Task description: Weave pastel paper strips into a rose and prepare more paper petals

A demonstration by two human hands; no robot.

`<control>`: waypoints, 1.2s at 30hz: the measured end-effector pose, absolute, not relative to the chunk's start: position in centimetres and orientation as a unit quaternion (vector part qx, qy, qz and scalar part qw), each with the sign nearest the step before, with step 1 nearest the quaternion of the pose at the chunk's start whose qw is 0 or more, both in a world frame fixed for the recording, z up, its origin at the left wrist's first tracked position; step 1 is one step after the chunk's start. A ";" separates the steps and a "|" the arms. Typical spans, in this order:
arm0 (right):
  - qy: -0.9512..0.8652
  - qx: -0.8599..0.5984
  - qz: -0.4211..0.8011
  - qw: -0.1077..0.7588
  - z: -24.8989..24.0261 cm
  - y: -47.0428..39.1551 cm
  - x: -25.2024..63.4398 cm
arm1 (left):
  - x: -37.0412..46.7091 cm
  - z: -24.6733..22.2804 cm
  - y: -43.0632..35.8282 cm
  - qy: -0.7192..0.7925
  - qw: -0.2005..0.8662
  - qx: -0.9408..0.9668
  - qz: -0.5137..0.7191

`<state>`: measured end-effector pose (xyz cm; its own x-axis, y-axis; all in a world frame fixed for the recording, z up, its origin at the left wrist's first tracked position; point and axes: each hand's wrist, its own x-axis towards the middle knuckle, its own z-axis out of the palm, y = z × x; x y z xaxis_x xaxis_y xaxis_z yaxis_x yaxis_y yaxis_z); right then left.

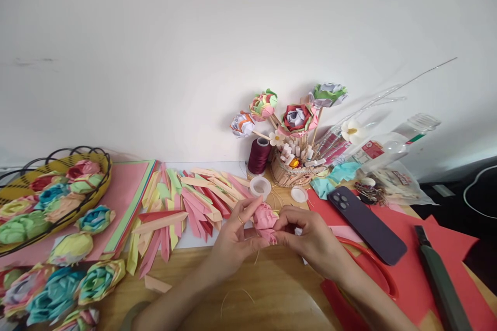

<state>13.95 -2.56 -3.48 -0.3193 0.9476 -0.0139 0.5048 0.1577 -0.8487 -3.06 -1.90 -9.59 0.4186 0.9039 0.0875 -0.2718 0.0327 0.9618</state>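
A small pink folded-paper flower is held between my two hands above the wooden table. My left hand, with a ring on one finger, grips it from the left, fingers behind and thumb in front. From the right, my right hand pinches the flower's edge with thumb and forefinger. A thin thread hangs below the flower. Just behind my hands stand a small round clear container and, to its right, a lid.
Left: a yellow basket of paper flowers, more flowers in front, and folded paper strips. Behind: maroon thread and a pot of flowers. Right: phone, red-handled scissors, dark green tool, red paper, plastic bottle.
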 end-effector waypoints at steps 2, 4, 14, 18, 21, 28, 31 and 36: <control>-0.712 -0.498 0.407 0.282 -3.2 -2.6 14.0 | -3.0 -9.5 -1.8 0.293 0.660 0.524 0.452; -0.718 -0.484 0.413 0.282 -2.9 -2.6 14.0 | -3.0 -9.5 -1.8 0.290 0.667 0.514 0.455; -0.704 -0.536 0.377 0.275 -3.6 -2.5 13.8 | -3.0 -9.6 -1.9 0.294 0.664 0.517 0.452; -0.688 -0.537 0.393 0.289 -3.3 -2.6 13.5 | -2.9 -9.5 -1.7 0.288 0.688 0.485 0.458; -0.668 -0.539 0.415 0.302 -2.8 -2.9 13.4 | -2.9 -9.4 -1.7 0.276 0.713 0.443 0.468; -0.638 -0.579 0.336 0.379 -1.9 -3.3 14.1 | -3.0 -8.3 -1.9 0.252 0.772 0.322 0.486; -0.648 -0.624 0.246 0.361 -2.3 -3.3 16.5 | -3.2 -8.0 -1.8 0.239 0.795 0.287 0.478; -0.689 -0.690 -0.056 0.214 -6.1 -3.4 24.7 | -3.4 -8.1 -1.7 0.222 0.815 0.262 0.466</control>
<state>24.69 -3.38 -6.05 0.0432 0.9268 0.3731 0.9751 0.0422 -0.2178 -3.40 -1.74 -8.11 0.4660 0.8768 -0.1182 -0.6441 0.4278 0.6341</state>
